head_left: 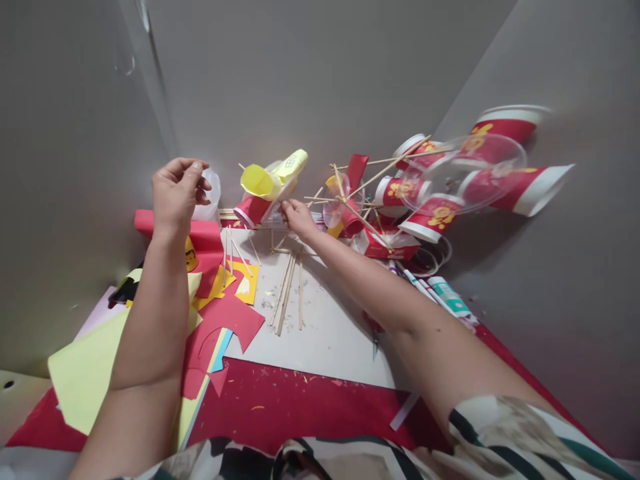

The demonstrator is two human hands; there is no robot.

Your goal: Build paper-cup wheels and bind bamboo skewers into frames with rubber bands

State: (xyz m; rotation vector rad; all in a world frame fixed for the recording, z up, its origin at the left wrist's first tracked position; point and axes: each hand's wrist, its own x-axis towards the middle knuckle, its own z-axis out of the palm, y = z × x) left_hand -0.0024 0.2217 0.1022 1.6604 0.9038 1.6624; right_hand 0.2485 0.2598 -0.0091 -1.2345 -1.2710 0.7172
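Your right hand (297, 219) reaches towards the far edge of the worktop (300, 410), its thumb and fingers drawn together in what looks like a pinch on the lower edge of a paper-cup cluster (273, 189). That cluster is up near the wall, left of the far edge's middle — a yellow cup (257, 181), a pale-yellow folded paper shape (294, 165) with a window drawn on it, and a red cup (251, 211) below.

Your left hand (179, 190) is raised over the far left corner, fingers loosely curled and thumb close to them (whether anything thin is caught there, you cannot tell from here).

The step in hand seems to be steadying or adjusting the cluster. The next move would call for a light grip, since paper probably creases easily, and care on the right, where a wooden-stick frame (344, 200) stands close by — red-and-white paper cups (440, 217) crowd the far right corner beyond. Loose wooden sticks (286, 293) lie on the white board (330, 340), well short of the near edge.
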